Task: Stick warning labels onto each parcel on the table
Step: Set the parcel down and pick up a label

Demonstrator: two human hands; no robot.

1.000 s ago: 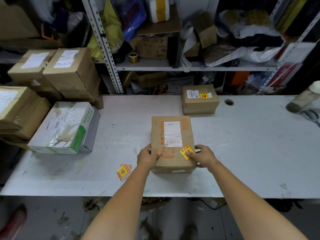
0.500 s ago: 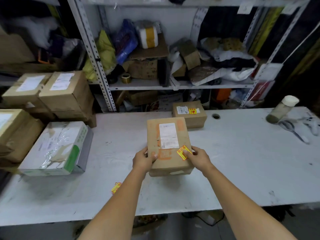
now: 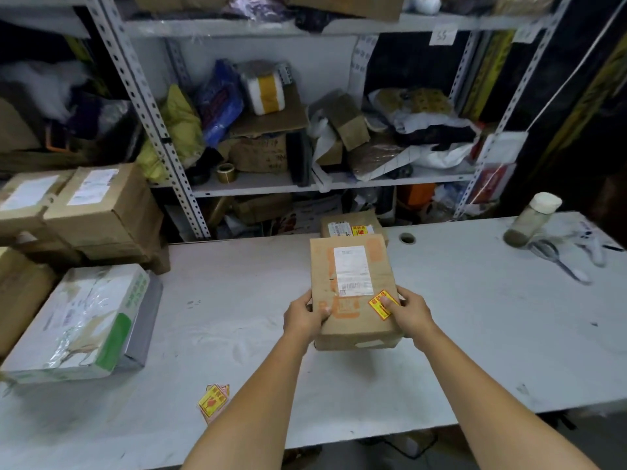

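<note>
One brown parcel (image 3: 359,322) grasped by left hand (image 3: 303,315), right hand (image 3: 409,313); thumb on warning label (image 3: 376,302)

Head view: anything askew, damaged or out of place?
The warning label on the held parcel sits tilted, not square with the shipping label. The white box at left has torn, crumpled wrapping.

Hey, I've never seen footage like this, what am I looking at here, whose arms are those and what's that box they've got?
There is no machine: these are a person's bare arms, filmed by one wide-angle camera worn on their head, looking down. The left hand and right hand grip a brown parcel; the right thumb rests on its yellow warning label. On the white table lie spare labels, another labelled parcel, a white-green box, a jar and scissors.
</note>
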